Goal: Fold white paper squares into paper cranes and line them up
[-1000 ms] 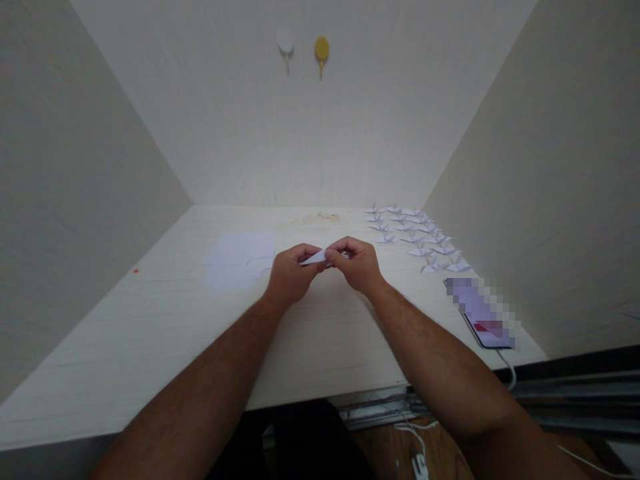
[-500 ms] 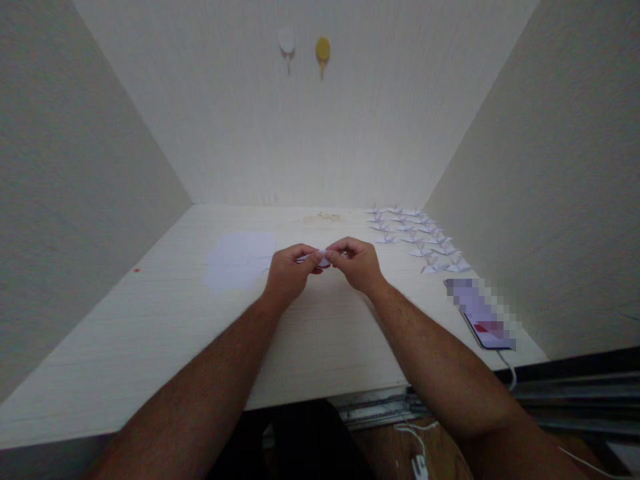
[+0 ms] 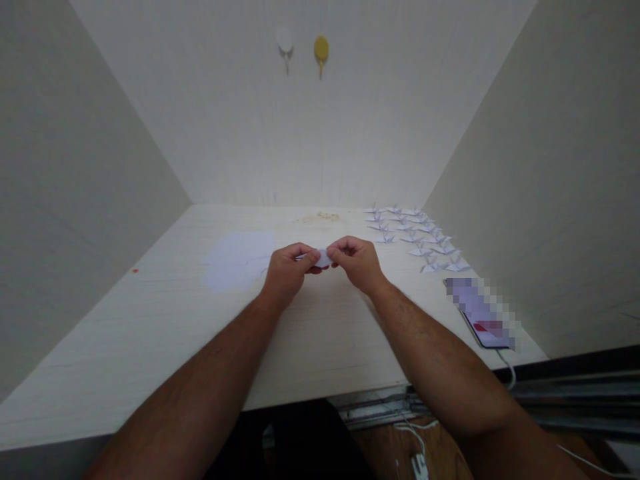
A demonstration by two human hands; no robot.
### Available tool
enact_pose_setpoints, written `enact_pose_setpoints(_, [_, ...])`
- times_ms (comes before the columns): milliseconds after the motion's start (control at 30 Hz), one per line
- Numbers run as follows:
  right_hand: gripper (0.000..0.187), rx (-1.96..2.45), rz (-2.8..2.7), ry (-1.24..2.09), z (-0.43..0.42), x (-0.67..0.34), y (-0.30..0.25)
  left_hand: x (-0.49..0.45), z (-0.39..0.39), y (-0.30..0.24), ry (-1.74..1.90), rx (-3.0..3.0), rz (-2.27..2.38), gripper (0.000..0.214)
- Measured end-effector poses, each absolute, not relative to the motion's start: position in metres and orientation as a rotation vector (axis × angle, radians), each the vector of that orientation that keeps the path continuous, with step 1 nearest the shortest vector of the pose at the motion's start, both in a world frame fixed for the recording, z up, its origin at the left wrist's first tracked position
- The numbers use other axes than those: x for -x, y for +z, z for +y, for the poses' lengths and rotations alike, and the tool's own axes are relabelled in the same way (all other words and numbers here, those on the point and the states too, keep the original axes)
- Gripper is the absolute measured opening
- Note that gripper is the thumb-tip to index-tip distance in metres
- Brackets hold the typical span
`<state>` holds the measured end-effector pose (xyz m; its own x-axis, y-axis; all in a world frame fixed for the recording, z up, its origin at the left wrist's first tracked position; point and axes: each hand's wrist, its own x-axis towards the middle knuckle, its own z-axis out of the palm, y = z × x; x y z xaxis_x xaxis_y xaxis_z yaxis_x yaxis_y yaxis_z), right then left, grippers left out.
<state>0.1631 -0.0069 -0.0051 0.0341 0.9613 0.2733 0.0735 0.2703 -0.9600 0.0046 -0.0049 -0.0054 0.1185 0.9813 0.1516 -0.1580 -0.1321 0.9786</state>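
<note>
Between my two hands, over the middle of the table, is a small folded piece of white paper [image 3: 323, 259]. My left hand [image 3: 291, 267] pinches its left side between thumb and fingers. On the right side, the thumb and fingertips of my right hand [image 3: 356, 261] close on its edge. Much of the paper is covered by the fingers, so its full shape cannot be made out. To the left of my left hand, white paper sheets [image 3: 235, 260] lie flat on the table.
Several white folded paper cranes [image 3: 420, 251] stand in rows at the back right. A phone [image 3: 477, 313] with a cable lies at the right edge of the white table [image 3: 165, 347]. Walls enclose the back and sides; a white hook [image 3: 285, 41] and a yellow hook [image 3: 321, 49] hang behind.
My thumbs have drawn slightly apart, and more of the folded paper's face shows between them. Both hands stay in nearly the same place.
</note>
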Motion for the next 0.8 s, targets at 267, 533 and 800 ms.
enact_pose_setpoints(267, [0.022,1.170,-1.353,0.860,-0.007,-0.161,-0.003,-0.003,-0.002,-0.008,1.343,-1.197,0.992,0.025])
enact_pose_setpoints(533, [0.021,1.151,-1.369,0.863,-0.009,-0.161,-0.003,0.005,0.005,-0.011,1.328,-1.423,1.058,0.022])
enact_pose_setpoints(800, [0.022,1.091,-1.326,0.907,-0.007,-0.163,-0.007,0.004,0.007,-0.015,1.307,-1.331,1.020,0.023])
